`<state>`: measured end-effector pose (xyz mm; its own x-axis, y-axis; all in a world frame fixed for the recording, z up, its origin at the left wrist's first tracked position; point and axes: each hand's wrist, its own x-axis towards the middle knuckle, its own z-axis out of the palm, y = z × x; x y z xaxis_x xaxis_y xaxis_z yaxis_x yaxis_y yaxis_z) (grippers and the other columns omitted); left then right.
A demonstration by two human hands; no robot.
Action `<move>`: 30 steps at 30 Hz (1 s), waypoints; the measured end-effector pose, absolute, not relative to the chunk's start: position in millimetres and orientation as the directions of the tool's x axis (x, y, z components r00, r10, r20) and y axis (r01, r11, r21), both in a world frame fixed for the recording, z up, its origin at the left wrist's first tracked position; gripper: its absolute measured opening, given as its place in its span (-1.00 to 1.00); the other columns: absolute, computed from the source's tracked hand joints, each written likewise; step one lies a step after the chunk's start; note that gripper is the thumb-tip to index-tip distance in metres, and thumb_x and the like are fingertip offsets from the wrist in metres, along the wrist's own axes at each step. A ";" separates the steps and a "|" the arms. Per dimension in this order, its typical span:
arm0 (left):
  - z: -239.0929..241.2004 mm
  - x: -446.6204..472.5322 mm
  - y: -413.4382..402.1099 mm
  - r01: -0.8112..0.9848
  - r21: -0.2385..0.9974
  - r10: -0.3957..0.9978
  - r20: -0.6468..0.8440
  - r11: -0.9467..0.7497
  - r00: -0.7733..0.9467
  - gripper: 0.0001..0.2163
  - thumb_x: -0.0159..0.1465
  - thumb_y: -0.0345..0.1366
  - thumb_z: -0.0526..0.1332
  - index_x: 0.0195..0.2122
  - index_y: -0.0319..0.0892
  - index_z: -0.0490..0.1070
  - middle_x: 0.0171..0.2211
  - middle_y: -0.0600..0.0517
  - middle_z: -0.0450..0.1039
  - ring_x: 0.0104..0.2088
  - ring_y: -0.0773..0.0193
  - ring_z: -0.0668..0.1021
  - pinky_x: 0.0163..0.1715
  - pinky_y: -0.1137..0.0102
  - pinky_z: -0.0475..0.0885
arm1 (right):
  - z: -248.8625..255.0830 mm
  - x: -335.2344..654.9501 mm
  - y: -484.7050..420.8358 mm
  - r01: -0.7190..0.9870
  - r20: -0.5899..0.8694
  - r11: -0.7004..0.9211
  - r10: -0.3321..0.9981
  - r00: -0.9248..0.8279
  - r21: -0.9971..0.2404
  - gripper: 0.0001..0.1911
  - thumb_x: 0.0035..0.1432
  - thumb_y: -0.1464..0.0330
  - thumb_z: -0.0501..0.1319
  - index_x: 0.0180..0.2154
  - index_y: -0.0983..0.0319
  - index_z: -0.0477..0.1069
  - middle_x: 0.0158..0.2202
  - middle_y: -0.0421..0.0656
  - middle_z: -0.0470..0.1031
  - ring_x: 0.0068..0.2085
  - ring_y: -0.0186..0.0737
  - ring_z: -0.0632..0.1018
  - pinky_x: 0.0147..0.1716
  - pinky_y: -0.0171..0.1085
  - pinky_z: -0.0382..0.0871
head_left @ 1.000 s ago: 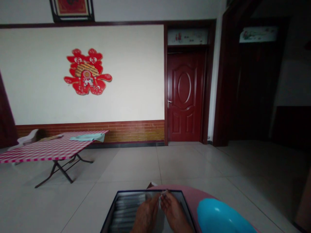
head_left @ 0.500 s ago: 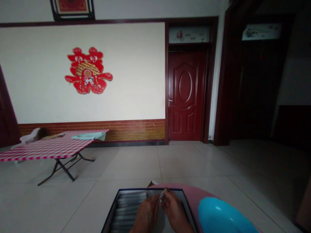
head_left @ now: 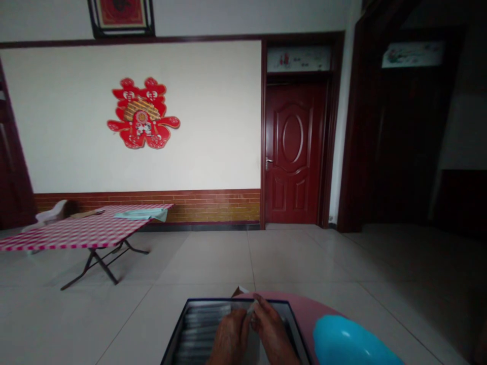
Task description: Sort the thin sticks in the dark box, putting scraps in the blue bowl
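Both hands are together over a dark-rimmed tray (head_left: 189,301) at the bottom of the view. My left hand (head_left: 230,332) has its fingers closed at a small whitish piece (head_left: 251,307), whose kind I cannot make out. My right hand (head_left: 269,327) pinches the same piece from the other side, thumb and fingertips pressed together. Several long greyish strips (head_left: 203,324) lie side by side in the left part of the tray, blurred and dim. My wrists and hands cover much of the tray's middle.
The tray stands on a pink round table (head_left: 304,314). A bright blue rounded object (head_left: 352,340) sits to its right. Farther off at left is a folding table with a checked cloth (head_left: 76,233), a pale green cloth (head_left: 142,214) on it. A red door (head_left: 292,152) is across the tiled floor.
The view has tilted up slightly and shifted left. My hands stay together at the small whitish piece, with my right fingers a little more closed over it.
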<state>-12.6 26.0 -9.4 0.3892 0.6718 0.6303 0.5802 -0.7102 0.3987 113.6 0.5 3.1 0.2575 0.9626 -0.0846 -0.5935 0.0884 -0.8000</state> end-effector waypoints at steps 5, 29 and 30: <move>-14.4 -14.2 27.5 0.629 0.353 0.673 0.630 -0.693 0.387 -0.55 0.43 -0.14 -0.15 -0.43 -0.14 0.44 -0.50 -0.02 0.52 -0.47 0.25 0.58 -0.45 0.44 0.40 | 6.7 113.3 -2.1 -0.607 -0.062 0.063 0.981 0.182 -0.792 -0.45 -0.34 0.09 0.51 -0.25 0.21 0.58 -0.34 -0.18 0.56 -0.34 -0.25 0.49 -0.33 -0.29 0.39; -8.1 -13.2 20.1 0.763 0.160 0.716 0.507 -0.626 0.480 -0.69 0.37 -0.34 -0.04 -0.41 -0.14 0.45 -0.47 -0.02 0.55 -0.46 0.19 0.60 -0.48 0.43 0.39 | 0.1 117.2 -4.8 -0.509 -0.116 0.004 0.972 0.204 -0.861 -0.62 -0.29 0.11 0.46 -0.54 0.23 0.43 -0.59 -0.33 0.34 -0.49 -0.37 0.37 -0.48 -0.39 0.24; -6.3 -13.1 19.4 0.768 0.155 0.723 0.493 -0.621 0.484 -0.70 0.37 -0.34 -0.03 -0.40 -0.14 0.46 -0.46 -0.02 0.55 -0.45 0.20 0.61 -0.48 0.43 0.39 | 0.1 117.1 -4.7 -0.508 -0.119 0.002 0.972 0.205 -0.861 -0.63 -0.29 0.12 0.46 -0.55 0.23 0.43 -0.59 -0.33 0.33 -0.50 -0.37 0.37 -0.49 -0.39 0.24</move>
<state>-13.1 19.4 -6.3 0.4841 0.7225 0.4935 0.7684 -0.6208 0.1551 117.1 -4.7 0.1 0.2049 0.9716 -0.1185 -0.5083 0.0021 -0.8612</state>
